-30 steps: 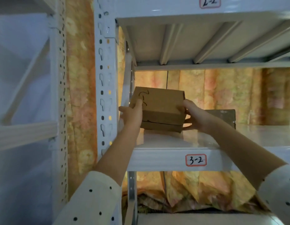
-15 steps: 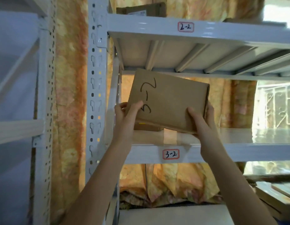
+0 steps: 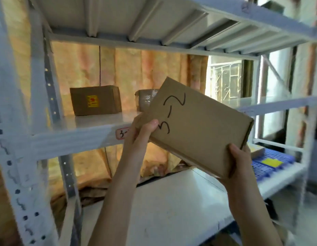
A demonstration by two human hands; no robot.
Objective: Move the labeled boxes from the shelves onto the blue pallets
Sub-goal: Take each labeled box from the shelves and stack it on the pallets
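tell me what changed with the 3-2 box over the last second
The 3-2 box has come off the shelf: a second ago it sat at the shelf's front edge, now it is held tilted in the air in front of it. The left hand and right hand still grip its ends. The box with the yellow label stays on the shelf.
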